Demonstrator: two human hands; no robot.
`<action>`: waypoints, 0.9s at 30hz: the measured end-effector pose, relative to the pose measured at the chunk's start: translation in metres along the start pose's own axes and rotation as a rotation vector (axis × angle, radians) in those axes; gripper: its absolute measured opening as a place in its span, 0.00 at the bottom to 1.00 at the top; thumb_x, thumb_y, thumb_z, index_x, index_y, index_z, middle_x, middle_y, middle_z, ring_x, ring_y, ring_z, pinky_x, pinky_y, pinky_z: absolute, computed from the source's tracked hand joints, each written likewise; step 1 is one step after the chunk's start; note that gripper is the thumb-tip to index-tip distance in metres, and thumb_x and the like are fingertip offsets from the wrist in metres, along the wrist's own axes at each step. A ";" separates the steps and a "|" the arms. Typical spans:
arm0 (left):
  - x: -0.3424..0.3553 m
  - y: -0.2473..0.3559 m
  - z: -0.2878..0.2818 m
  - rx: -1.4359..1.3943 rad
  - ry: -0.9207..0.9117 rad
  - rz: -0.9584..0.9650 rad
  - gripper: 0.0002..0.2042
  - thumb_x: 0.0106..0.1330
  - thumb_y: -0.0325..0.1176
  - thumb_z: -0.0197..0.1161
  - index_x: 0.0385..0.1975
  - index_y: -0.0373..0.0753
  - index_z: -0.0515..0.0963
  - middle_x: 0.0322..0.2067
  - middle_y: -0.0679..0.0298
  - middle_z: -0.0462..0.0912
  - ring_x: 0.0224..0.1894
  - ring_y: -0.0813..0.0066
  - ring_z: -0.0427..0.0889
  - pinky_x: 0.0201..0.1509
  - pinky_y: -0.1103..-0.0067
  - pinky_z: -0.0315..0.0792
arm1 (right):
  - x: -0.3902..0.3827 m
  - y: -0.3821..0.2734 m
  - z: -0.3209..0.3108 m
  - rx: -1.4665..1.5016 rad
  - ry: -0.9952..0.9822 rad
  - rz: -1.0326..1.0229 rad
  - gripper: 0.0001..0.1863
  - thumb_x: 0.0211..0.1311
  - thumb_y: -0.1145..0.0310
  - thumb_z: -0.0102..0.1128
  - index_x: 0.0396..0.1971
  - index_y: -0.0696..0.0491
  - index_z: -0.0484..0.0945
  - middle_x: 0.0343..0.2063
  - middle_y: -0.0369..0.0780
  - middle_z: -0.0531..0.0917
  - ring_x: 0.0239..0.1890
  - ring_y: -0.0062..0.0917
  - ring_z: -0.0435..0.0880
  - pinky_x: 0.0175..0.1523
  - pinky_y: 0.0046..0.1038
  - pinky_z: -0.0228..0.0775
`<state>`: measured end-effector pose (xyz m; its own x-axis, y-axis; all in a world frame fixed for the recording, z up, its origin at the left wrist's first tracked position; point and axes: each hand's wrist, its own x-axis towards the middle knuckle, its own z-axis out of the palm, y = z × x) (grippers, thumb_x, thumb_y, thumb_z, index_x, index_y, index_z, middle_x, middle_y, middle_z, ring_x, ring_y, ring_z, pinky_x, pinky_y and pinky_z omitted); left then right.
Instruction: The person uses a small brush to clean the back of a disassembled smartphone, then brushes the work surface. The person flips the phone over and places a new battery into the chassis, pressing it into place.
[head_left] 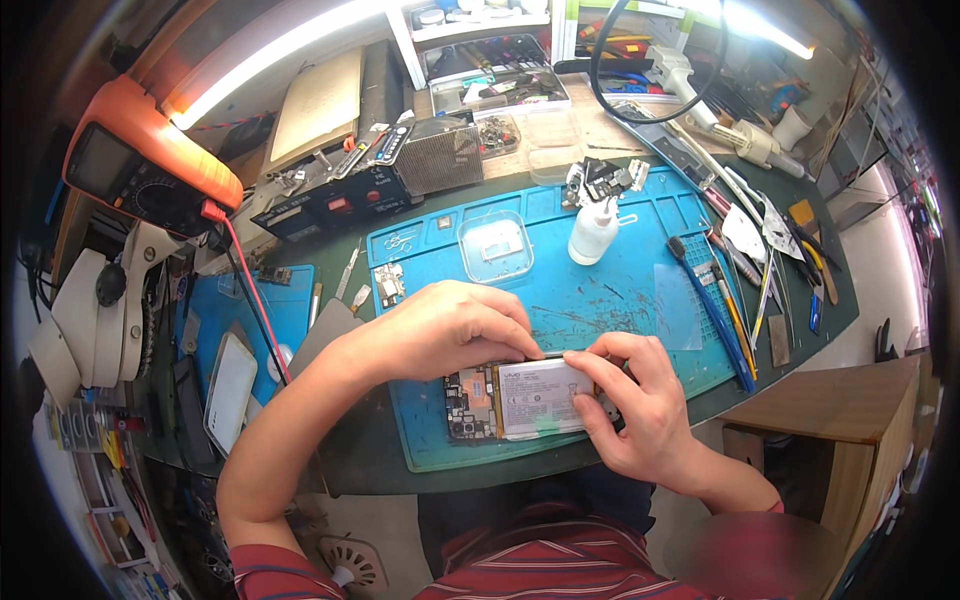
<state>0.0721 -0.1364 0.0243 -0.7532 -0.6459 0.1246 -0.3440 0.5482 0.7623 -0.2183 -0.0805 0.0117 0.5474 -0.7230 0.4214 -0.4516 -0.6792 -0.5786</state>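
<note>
Blue mat on table carries an opened phone, long axis 9-to-3 o'clock. Left hand presses its upper edge from 11 o'clock, fingers together. Right hand clamps its 3 o'clock end, thumb on the white battery. Both hands touch it.

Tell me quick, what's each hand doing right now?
Left hand: fingers curled down on the opened phone.
Right hand: gripping the phone's right end, thumb on its battery.

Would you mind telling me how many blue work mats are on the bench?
2: the large blue mat under both hands and the opened phone, and a smaller blue mat at its left, partly covered.
</note>
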 end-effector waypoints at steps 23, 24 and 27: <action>-0.009 0.014 0.013 0.113 0.135 -0.059 0.10 0.68 0.23 0.73 0.47 0.41 0.91 0.42 0.63 0.88 0.45 0.63 0.88 0.48 0.70 0.83 | -0.002 -0.004 0.003 -0.117 -0.017 -0.032 0.22 0.58 0.78 0.72 0.54 0.59 0.87 0.48 0.41 0.81 0.44 0.36 0.80 0.49 0.36 0.78; -0.010 0.015 0.014 0.125 0.143 -0.059 0.10 0.68 0.24 0.74 0.47 0.41 0.91 0.42 0.63 0.88 0.45 0.63 0.88 0.48 0.70 0.83 | -0.004 -0.003 0.004 -0.132 -0.009 -0.053 0.21 0.58 0.78 0.72 0.54 0.59 0.87 0.47 0.40 0.81 0.44 0.36 0.80 0.49 0.37 0.78; -0.012 0.020 0.017 0.153 0.170 -0.070 0.10 0.66 0.26 0.76 0.47 0.41 0.91 0.42 0.63 0.88 0.45 0.62 0.88 0.49 0.70 0.83 | -0.007 -0.001 0.005 -0.178 0.008 -0.105 0.21 0.59 0.75 0.72 0.54 0.57 0.88 0.46 0.39 0.81 0.44 0.35 0.80 0.48 0.37 0.78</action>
<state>0.0644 -0.1087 0.0270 -0.6235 -0.7585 0.1896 -0.4828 0.5643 0.6697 -0.2181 -0.0743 0.0056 0.5928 -0.6473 0.4791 -0.5101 -0.7622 -0.3985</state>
